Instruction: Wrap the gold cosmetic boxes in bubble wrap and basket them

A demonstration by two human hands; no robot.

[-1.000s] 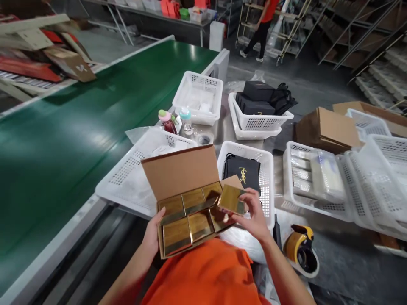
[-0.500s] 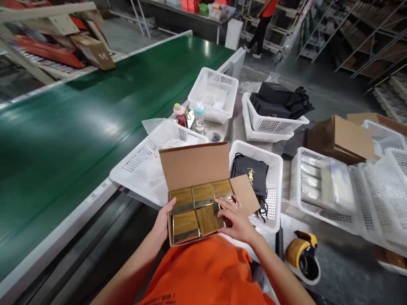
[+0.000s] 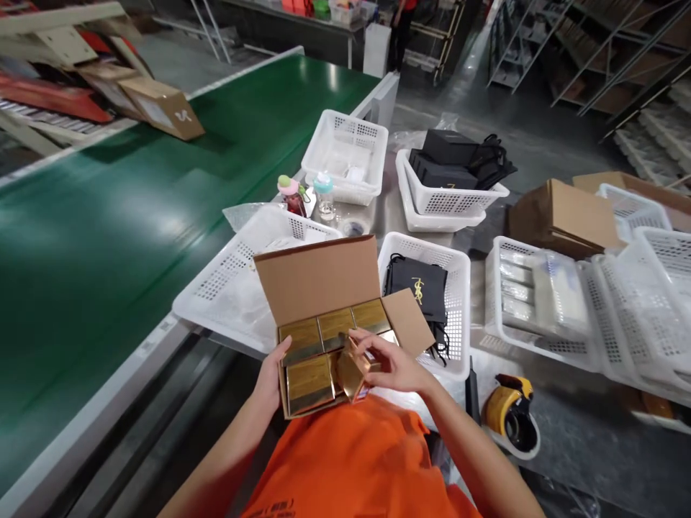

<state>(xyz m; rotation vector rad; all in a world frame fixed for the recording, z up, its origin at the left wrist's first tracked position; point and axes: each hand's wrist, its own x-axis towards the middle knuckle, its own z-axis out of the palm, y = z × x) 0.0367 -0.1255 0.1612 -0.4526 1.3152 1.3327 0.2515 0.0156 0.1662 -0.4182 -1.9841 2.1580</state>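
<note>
While the left hand [image 3: 271, 379] grips the carton [image 3: 411, 320], the right hand [image 3: 394, 365] clasps one tilted gold box [image 3: 353, 375], other boxes [image 3: 310, 381] already flat between and beyond both hands, the lid [image 3: 318, 277] unclosed.

carton [image 3: 318, 277]: plain brown. small boxes [image 3: 310, 379]: gold, shiny, mirror-like edges. pouch [image 3: 426, 298]: black, gold monogram. baskets [image 3: 458, 309]: white, grid-of-holes pattern. conveyor belt [image 3: 178, 194]: green, glossy. shirt [image 3: 345, 467]: orange, dark print. tape dispenser [image 3: 501, 410]: yellow and black. bottle caps [image 3: 323, 182]: one turquoise, one pink with green.
</note>
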